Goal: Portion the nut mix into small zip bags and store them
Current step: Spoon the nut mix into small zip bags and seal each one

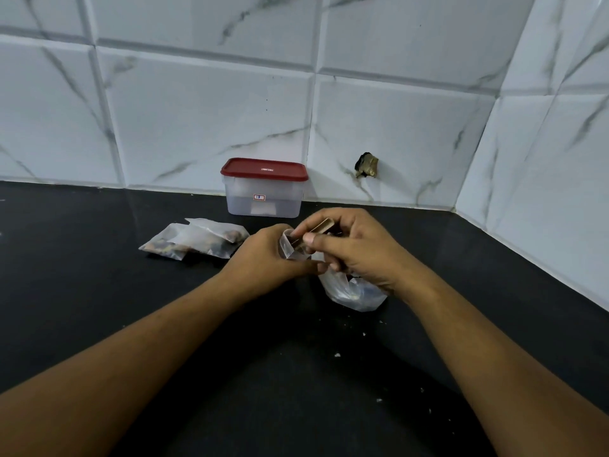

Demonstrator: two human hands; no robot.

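Note:
My left hand grips a small clear zip bag and holds its mouth open above the black counter. My right hand pinches a small tan scoop, tipped down into the bag's mouth. Under my right hand lies a larger clear plastic bag with dark nut mix in it. Two filled zip bags lie flat on the counter to the left. A clear container with a red lid stands closed against the wall behind my hands.
The black counter runs into a corner of white marble-pattern wall tiles on the right. A dark fitting sticks out of the back wall. Small crumbs dot the counter near my right forearm.

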